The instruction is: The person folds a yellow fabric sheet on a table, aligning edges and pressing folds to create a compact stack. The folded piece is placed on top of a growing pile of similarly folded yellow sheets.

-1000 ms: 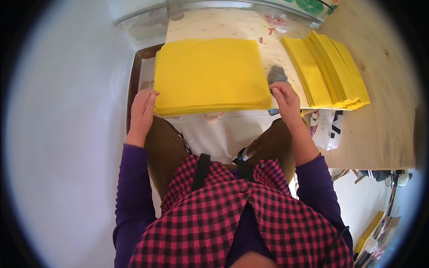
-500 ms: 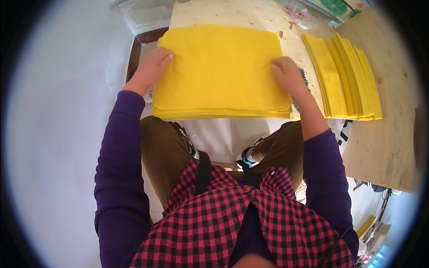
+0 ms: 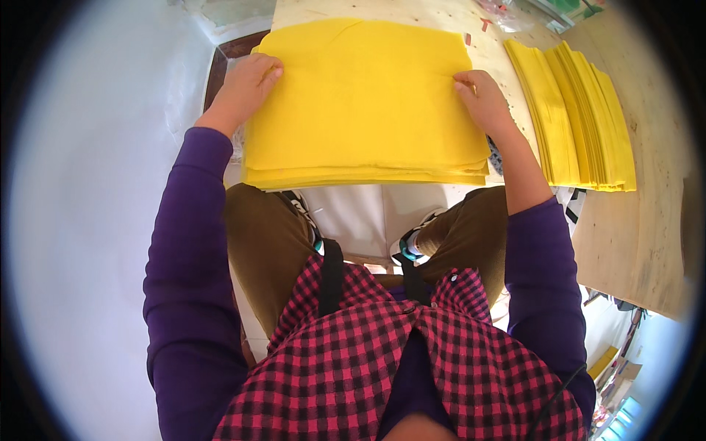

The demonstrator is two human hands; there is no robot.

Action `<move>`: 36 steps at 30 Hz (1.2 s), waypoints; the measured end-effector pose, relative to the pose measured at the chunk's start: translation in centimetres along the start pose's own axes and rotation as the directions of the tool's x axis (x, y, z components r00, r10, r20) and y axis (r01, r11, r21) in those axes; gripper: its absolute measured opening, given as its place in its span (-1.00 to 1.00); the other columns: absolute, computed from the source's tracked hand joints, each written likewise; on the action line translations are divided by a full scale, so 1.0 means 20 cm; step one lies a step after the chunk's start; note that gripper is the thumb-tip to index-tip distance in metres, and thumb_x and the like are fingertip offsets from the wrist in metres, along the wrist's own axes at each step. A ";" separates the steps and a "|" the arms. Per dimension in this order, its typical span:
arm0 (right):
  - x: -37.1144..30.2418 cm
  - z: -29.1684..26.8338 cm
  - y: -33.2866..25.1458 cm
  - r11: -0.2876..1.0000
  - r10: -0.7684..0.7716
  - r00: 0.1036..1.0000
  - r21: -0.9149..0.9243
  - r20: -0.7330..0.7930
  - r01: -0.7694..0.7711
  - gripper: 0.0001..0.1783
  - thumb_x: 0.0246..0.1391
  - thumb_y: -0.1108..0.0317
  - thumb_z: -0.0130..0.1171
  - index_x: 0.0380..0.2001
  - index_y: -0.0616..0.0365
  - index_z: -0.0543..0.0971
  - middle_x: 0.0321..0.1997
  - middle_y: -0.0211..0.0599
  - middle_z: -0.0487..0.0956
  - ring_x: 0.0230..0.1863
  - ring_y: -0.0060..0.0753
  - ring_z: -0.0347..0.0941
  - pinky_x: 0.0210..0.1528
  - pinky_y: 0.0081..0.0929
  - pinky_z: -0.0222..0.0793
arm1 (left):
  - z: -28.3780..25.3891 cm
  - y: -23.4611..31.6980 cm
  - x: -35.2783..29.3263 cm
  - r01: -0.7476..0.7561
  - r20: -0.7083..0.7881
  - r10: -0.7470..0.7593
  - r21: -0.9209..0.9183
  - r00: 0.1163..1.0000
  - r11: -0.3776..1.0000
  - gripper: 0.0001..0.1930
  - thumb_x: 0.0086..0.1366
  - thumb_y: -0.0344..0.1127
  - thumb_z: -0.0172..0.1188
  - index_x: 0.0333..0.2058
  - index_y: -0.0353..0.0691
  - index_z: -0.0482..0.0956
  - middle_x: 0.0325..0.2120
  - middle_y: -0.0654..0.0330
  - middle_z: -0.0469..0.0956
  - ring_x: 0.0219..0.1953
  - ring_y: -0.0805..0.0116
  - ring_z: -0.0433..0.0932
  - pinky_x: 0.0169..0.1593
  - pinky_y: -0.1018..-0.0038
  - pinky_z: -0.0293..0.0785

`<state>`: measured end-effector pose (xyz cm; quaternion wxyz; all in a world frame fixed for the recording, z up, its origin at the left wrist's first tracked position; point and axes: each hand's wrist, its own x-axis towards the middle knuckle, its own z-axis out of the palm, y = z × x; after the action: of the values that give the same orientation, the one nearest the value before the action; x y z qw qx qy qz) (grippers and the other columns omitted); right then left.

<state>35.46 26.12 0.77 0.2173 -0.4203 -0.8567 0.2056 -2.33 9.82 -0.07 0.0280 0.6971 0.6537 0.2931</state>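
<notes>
A broad stack of yellow cloth sheets [image 3: 360, 103] lies flat before me, its layers showing along the near edge. At its left side my left hand [image 3: 251, 84] is closed, thumb and fingers pinching the edge of the top sheet. My right hand [image 3: 485, 103] pinches the opposite edge of that sheet between thumb and bent fingers. Faint creases run across the sheet near its far edge. How many layers each hand holds cannot be made out.
To the right, several folded yellow cloth bundles [image 3: 577, 117] lie side by side on the pale wooden table [image 3: 625, 213]. Clear plastic [image 3: 496, 13] and small red scraps sit at the far side. A white wall [image 3: 95, 220] rises on the left.
The whole view has shifted a little, so the stack and both hands appear higher. Both hands stay at the sheet's two side edges.
</notes>
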 end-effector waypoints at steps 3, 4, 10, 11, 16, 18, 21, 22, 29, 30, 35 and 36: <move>-0.07 -0.05 -0.01 0.998 -0.059 0.998 -0.021 -0.032 0.059 -0.70 0.16 0.29 0.09 -0.12 0.26 0.55 -0.06 -0.06 0.52 0.06 -0.01 0.40 0.15 -0.28 0.29 | -0.04 0.03 -0.01 -0.052 -0.049 0.052 -0.011 0.997 0.999 -0.80 0.34 -0.28 0.05 -0.25 -0.32 0.51 -0.28 -0.01 0.52 -0.15 -0.04 0.47 -0.09 0.24 0.39; -0.13 -0.07 -0.01 0.997 -0.076 0.997 -0.010 -0.005 0.076 -0.71 0.17 0.29 0.09 -0.12 0.26 0.54 -0.05 -0.06 0.52 0.08 -0.02 0.39 0.16 -0.28 0.28 | -0.04 0.06 -0.06 -0.047 -0.038 0.045 -0.038 0.998 0.998 -0.81 0.34 -0.30 0.05 -0.26 -0.32 0.51 -0.28 -0.01 0.52 -0.15 -0.03 0.47 -0.08 0.24 0.39; -0.29 -0.05 -0.08 0.988 -0.151 0.980 0.014 0.129 0.151 -0.73 0.17 0.31 0.10 -0.15 0.27 0.54 -0.06 -0.08 0.52 0.08 -0.03 0.38 0.16 -0.27 0.27 | -0.05 0.18 -0.23 -0.022 0.085 0.030 -0.102 0.996 0.995 -0.84 0.30 -0.35 0.07 -0.27 -0.33 0.52 -0.28 -0.01 0.52 -0.16 -0.02 0.47 -0.08 0.24 0.39; -0.26 -0.05 -0.09 0.994 -0.091 0.990 0.077 0.111 0.082 -0.73 0.17 0.31 0.10 -0.15 0.27 0.54 -0.06 -0.08 0.52 0.07 -0.03 0.39 0.13 -0.28 0.30 | -0.05 0.18 -0.20 -0.025 0.070 0.031 -0.082 0.997 0.996 -0.84 0.29 -0.35 0.08 -0.27 -0.33 0.53 -0.28 -0.01 0.53 -0.16 -0.03 0.48 -0.07 0.23 0.40; -0.08 -0.05 -0.13 0.988 -0.064 0.998 0.140 0.020 0.060 -0.72 0.18 0.30 0.10 -0.15 0.28 0.54 -0.06 -0.09 0.53 0.04 -0.05 0.42 0.01 -0.30 0.39 | -0.06 0.25 -0.09 -0.087 -0.015 0.087 -0.036 0.996 0.996 -0.82 0.28 -0.34 0.09 -0.22 -0.30 0.56 -0.27 0.01 0.55 -0.17 -0.04 0.50 -0.09 0.22 0.43; -0.05 -0.04 -0.16 0.982 -0.149 0.987 0.122 0.050 0.143 -0.70 0.19 0.27 0.10 -0.13 0.27 0.53 -0.04 -0.10 0.52 0.06 -0.06 0.40 0.03 -0.31 0.39 | -0.07 0.28 -0.07 -0.046 0.038 0.050 -0.104 0.998 0.993 -0.81 0.29 -0.34 0.09 -0.20 -0.29 0.56 -0.25 0.02 0.55 -0.13 -0.02 0.50 -0.06 0.24 0.43; -0.01 0.01 -0.20 0.974 -0.189 0.976 0.149 0.105 0.173 -0.67 0.20 0.24 0.10 -0.08 0.25 0.52 0.03 -0.11 0.50 0.12 -0.06 0.37 0.13 -0.29 0.35 | -0.08 0.28 -0.01 -0.007 0.134 0.028 -0.153 0.991 0.988 -0.78 0.34 -0.32 0.07 -0.12 -0.27 0.54 -0.13 0.04 0.53 -0.01 0.05 0.46 0.08 0.27 0.36; 0.01 0.04 -0.22 0.969 -0.197 0.973 0.173 0.119 0.175 -0.66 0.20 0.23 0.10 -0.06 0.24 0.51 0.06 -0.12 0.49 0.14 -0.06 0.36 0.17 -0.28 0.32 | -0.08 0.26 0.02 -0.009 0.157 0.035 -0.164 0.987 0.986 -0.77 0.36 -0.31 0.07 -0.08 -0.26 0.53 -0.08 0.05 0.52 0.05 0.07 0.44 0.14 0.29 0.33; 0.22 0.22 -0.25 0.951 -0.300 0.949 -0.054 0.093 0.305 -0.45 0.20 0.08 0.09 0.16 0.18 0.41 0.30 -0.10 0.34 0.31 -0.05 0.22 0.33 -0.21 0.14 | 0.18 0.22 0.30 -0.181 0.231 0.181 -0.024 0.956 0.983 -0.57 0.43 -0.13 -0.06 0.20 -0.11 0.37 0.26 0.09 0.28 0.31 0.13 0.19 0.35 0.23 0.08; 0.24 0.25 -0.24 0.941 -0.305 0.949 -0.130 0.086 0.314 -0.41 0.21 0.05 0.07 0.19 0.18 0.38 0.32 -0.10 0.32 0.34 -0.06 0.19 0.35 -0.21 0.10 | 0.23 0.22 0.33 -0.187 0.241 0.174 0.032 0.955 0.982 -0.55 0.44 -0.09 -0.09 0.24 -0.09 0.33 0.29 0.10 0.24 0.34 0.14 0.15 0.37 0.20 0.03; 0.23 0.31 -0.19 0.907 -0.254 0.961 -0.319 0.104 0.275 -0.33 0.23 -0.03 0.00 0.27 0.17 0.29 0.38 -0.08 0.24 0.42 -0.10 0.07 0.42 -0.18 -0.05 | 0.30 0.09 0.34 -0.040 0.198 -0.007 0.235 0.980 0.971 -0.48 0.45 0.02 -0.18 0.29 -0.04 0.24 0.33 0.16 0.19 0.39 0.19 0.08 0.40 0.11 -0.09; 0.21 0.32 -0.18 0.905 -0.276 0.957 -0.312 0.083 0.288 -0.35 0.23 0.01 0.01 0.26 0.18 0.29 0.37 -0.04 0.25 0.40 -0.05 0.09 0.41 -0.16 -0.04 | 0.30 0.06 0.34 -0.014 0.180 -0.030 0.240 0.983 0.971 -0.47 0.44 0.03 -0.19 0.29 -0.05 0.25 0.32 0.16 0.20 0.38 0.20 0.09 0.40 0.11 -0.10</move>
<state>27.28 26.44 -1.66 0.1575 -0.3177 -0.9342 0.0377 1.25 17.97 -2.10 0.0044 0.7166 0.6819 0.1465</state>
